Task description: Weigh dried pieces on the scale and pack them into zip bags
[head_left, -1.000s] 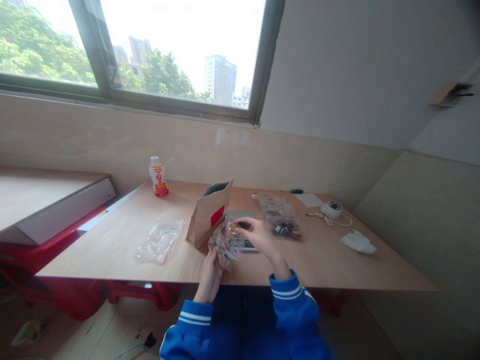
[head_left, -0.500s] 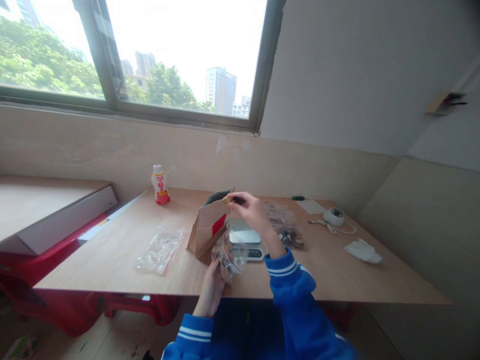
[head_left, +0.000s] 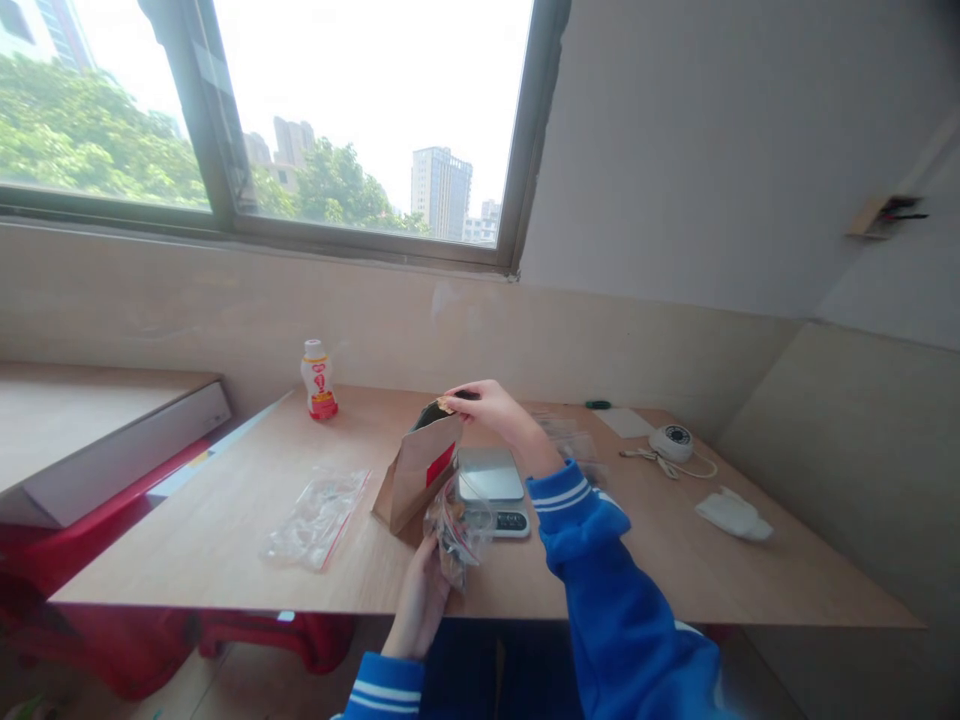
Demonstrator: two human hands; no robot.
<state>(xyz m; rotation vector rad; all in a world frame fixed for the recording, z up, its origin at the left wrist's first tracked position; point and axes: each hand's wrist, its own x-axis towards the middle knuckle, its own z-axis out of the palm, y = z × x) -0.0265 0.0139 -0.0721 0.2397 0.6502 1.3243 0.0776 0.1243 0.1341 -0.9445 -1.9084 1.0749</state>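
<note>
My left hand (head_left: 421,590) is closed around a clear zip bag (head_left: 454,545) near the table's front edge. Brown and dark pieces show through its plastic. At the mouth of a brown paper bag (head_left: 411,478) with a red patch, my right hand (head_left: 487,408) pinches a small tan-and-dark piece (head_left: 445,404), too small to name. The paper bag stands upright and open, its inside dark. A kitchen scale (head_left: 491,480) sits just right of it, partly behind the zip bag.
Flat empty zip bags (head_left: 319,515) lie on the left. More filled bags (head_left: 568,437) are partly behind my right forearm. A bottle (head_left: 319,380) stands at the back. On the right are a white dome camera (head_left: 671,443) with its cable, a paper sheet (head_left: 624,422) and a crumpled white item (head_left: 735,514).
My right hand has shifted slightly left, bringing the small piece over the paper bag's opening. My left hand still holds the zip bag. The view has tilted up a little.
</note>
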